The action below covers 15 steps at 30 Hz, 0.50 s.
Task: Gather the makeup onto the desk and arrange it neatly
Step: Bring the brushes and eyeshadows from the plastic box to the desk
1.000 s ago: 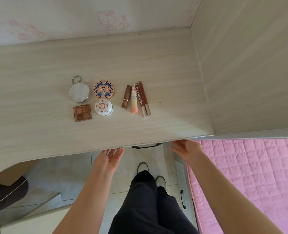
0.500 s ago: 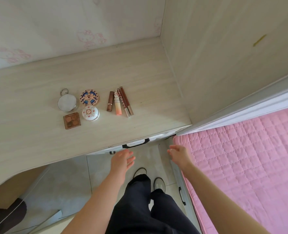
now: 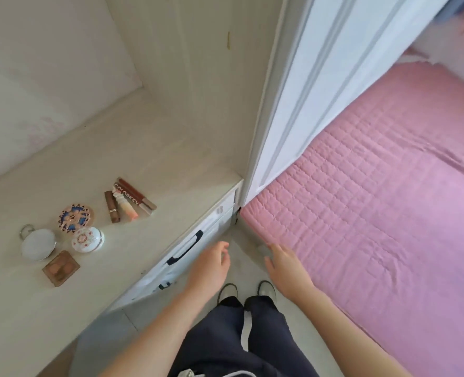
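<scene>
On the pale wooden desk (image 3: 149,148) the makeup lies in two groups. A round white mirror compact (image 3: 38,244), a blue-patterned round compact (image 3: 75,218), a white floral round case (image 3: 87,238) and a brown eyeshadow palette (image 3: 61,268) sit at the left. A brown lipstick (image 3: 112,206), a peach tube (image 3: 126,206) and two slim dark-red lip tubes (image 3: 137,197) lie side by side to their right. My left hand (image 3: 209,268) and my right hand (image 3: 286,269) hang open and empty below the desk's front edge, over the floor.
A white drawer front with a dark handle (image 3: 185,248) sits under the desk edge. A tall wooden side panel (image 3: 212,85) and white frame (image 3: 296,99) stand right of the desk. A pink quilted bed (image 3: 383,202) fills the right. My legs and shoes (image 3: 248,292) are on the floor.
The view has swung right and away from the desk toward the pink bed. Both hands stay empty and have dropped from the desk edge. The makeup has not moved.
</scene>
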Motion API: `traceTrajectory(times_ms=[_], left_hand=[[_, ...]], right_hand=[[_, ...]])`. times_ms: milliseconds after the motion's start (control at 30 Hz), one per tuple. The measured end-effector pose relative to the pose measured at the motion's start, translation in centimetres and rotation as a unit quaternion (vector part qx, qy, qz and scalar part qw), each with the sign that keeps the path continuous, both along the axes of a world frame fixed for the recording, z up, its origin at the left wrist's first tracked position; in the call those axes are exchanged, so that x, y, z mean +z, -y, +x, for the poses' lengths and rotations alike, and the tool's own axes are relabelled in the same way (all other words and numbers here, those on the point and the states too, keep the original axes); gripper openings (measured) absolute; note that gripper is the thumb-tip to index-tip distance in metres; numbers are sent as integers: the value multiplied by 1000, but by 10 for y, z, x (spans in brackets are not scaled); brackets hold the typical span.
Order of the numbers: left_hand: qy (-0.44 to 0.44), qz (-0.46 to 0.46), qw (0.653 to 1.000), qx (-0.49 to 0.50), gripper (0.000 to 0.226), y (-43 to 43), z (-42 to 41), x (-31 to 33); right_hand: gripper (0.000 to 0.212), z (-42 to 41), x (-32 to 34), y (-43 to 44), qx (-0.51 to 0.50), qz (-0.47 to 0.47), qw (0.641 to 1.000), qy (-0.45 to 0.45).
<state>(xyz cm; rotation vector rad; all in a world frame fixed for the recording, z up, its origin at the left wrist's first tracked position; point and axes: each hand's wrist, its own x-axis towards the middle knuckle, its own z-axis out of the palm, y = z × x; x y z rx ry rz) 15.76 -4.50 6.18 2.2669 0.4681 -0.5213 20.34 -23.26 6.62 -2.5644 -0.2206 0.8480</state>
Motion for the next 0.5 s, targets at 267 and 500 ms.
traceTrajectory(times_ms=[267, 500], left_hand=[[118, 104, 956, -250, 39, 44, 0, 18], [252, 128, 848, -449, 39, 116, -16, 15]], right_hand=[[31, -77, 21, 53, -71, -58, 983, 156], [37, -153, 14, 111, -199, -118, 956, 181]])
